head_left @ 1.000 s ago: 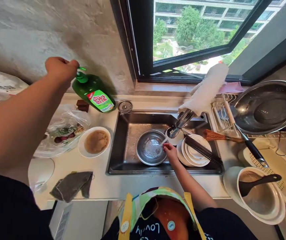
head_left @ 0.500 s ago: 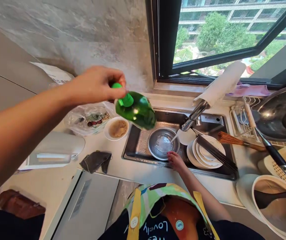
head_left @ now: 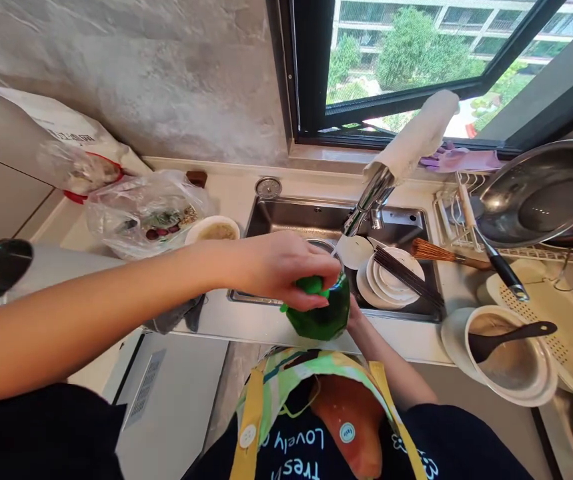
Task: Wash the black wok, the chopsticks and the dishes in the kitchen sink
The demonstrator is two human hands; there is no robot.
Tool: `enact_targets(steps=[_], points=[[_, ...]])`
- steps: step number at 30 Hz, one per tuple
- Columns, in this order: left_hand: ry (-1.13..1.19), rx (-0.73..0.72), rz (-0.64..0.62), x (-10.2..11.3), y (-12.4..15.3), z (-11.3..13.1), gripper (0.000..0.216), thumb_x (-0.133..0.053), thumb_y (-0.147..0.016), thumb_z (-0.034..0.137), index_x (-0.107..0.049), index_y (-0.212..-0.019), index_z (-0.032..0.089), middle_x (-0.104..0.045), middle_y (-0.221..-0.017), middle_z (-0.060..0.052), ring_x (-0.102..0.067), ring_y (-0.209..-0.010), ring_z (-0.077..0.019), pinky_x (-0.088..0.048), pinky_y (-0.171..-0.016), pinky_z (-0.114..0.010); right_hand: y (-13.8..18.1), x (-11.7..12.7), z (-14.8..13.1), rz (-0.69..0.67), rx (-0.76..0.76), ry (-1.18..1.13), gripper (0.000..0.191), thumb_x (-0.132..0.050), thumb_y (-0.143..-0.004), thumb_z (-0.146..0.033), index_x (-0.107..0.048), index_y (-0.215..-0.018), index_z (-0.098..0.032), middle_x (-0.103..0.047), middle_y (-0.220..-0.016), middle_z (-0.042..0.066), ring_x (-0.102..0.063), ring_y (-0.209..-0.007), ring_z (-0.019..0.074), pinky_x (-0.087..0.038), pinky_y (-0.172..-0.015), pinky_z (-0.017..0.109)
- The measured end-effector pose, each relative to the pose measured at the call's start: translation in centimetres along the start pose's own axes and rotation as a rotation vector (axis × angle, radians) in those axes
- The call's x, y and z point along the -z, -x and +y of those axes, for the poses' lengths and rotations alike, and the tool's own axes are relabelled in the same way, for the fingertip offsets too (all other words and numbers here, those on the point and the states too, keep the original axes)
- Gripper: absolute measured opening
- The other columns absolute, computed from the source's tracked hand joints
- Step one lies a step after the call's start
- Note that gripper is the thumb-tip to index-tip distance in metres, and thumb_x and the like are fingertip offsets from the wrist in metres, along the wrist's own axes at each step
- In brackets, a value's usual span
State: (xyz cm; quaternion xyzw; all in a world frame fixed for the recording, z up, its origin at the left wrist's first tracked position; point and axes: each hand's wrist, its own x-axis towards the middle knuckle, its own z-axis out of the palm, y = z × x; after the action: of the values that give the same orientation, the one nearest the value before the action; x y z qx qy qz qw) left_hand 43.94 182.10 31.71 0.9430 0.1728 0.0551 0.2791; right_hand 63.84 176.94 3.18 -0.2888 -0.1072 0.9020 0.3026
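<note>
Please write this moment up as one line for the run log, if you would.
left hand grips green dish soap bottle over steel sink | right hand partly hidden behind bottle | white plates stacked in sink

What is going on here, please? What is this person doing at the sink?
A person stands at a steel sink. Their left hand grips a green pump bottle of dish soap by its top, above the front edge of the sink. Their right hand is beside the bottle, partly hidden. A steel bowl sits in the sink behind them, near stacked white plates with dark chopsticks lying across them.
</note>
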Motion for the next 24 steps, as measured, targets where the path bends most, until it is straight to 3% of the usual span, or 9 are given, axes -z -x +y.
enact_targets(steps=[5,10,17,20,24], points=[[-0.007,0.044,0.065,-3.2,-0.8,-3.5,0.012,-0.051,-0.083,0.029,-0.054,-0.074,0.021,-0.057,-0.070,0.001,-0.049,-0.060,-0.0108,-0.033,-0.058,-0.023,4.5,4.0,-2.5,0.160,0.262,-0.038,0.061,-0.045,-0.077,-0.068,-0.058,-0.116,-0.023,-0.066,-0.116,0.006,-0.053,-0.119,0.0259,-0.037,-0.104,0.048],[0.250,0.340,0.179,-8.1,-1.8,-9.0,0.021,-0.053,-0.080,0.028,-0.054,-0.061,0.019,-0.052,-0.057,0.001,-0.045,-0.054,-0.0128,-0.030,-0.056,-0.025,8.7,6.4,-3.7,0.392,0.470,0.074,0.056,-0.062,-0.068,-0.061,-0.060,-0.112,-0.027,-0.068,-0.110,0.006,-0.057,-0.112,0.0291,-0.044,-0.094,0.052],[0.931,0.681,0.388,-14.2,-3.4,-16.7,0.037,-0.052,-0.083,0.033,-0.054,-0.051,0.017,-0.050,-0.052,0.000,-0.039,-0.051,-0.0118,-0.028,-0.053,-0.025,8.0,5.0,-4.6,0.671,0.584,0.188,0.045,-0.068,-0.065,-0.053,-0.062,-0.101,-0.026,-0.069,-0.101,0.004,-0.063,-0.096,0.0264,-0.051,-0.080,0.046],[1.083,0.780,0.480,-16.1,-3.5,-18.8,0.043,-0.047,-0.087,0.042,-0.055,-0.053,0.016,-0.050,-0.054,-0.001,-0.039,-0.052,-0.0114,-0.030,-0.054,-0.024,7.0,4.2,-4.7,0.713,0.606,0.194,0.042,-0.070,-0.064,-0.050,-0.061,-0.098,-0.026,-0.069,-0.095,0.001,-0.064,-0.088,0.0238,-0.051,-0.079,0.042],[1.262,0.831,0.483,-17.8,-3.7,-20.1,0.055,-0.040,-0.084,0.061,-0.058,-0.057,0.016,-0.054,-0.058,-0.003,-0.044,-0.054,-0.0114,-0.032,-0.054,-0.024,6.6,3.9,-4.7,0.744,0.610,0.142,0.040,-0.073,-0.062,-0.046,-0.061,-0.094,-0.025,-0.069,-0.088,-0.001,-0.064,-0.079,0.0204,-0.051,-0.073,0.037]])
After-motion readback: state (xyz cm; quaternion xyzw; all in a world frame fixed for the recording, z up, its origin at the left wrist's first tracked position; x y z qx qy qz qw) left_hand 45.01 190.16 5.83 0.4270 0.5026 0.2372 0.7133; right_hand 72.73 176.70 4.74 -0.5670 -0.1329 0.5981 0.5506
